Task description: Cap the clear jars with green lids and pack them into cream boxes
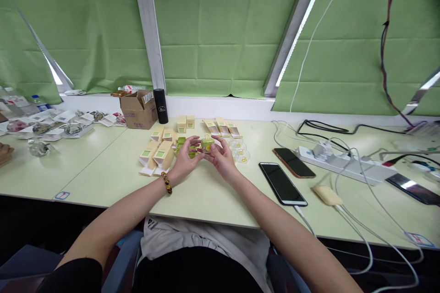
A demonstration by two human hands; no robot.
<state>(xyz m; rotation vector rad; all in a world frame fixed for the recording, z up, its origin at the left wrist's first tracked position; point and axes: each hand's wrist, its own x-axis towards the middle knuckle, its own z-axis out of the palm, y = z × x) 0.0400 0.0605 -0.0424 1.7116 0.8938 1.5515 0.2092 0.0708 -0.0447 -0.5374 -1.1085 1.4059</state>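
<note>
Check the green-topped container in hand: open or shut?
The green-topped container looks shut: green top meets clear lower part, no gap visible. Latched or not, cannot tell.

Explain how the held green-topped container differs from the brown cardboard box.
The green-topped container is much smaller than the cardboard box. The left hand and right hand hold the container; the box stands on the table. The container is green on top; the box is brown.
</note>
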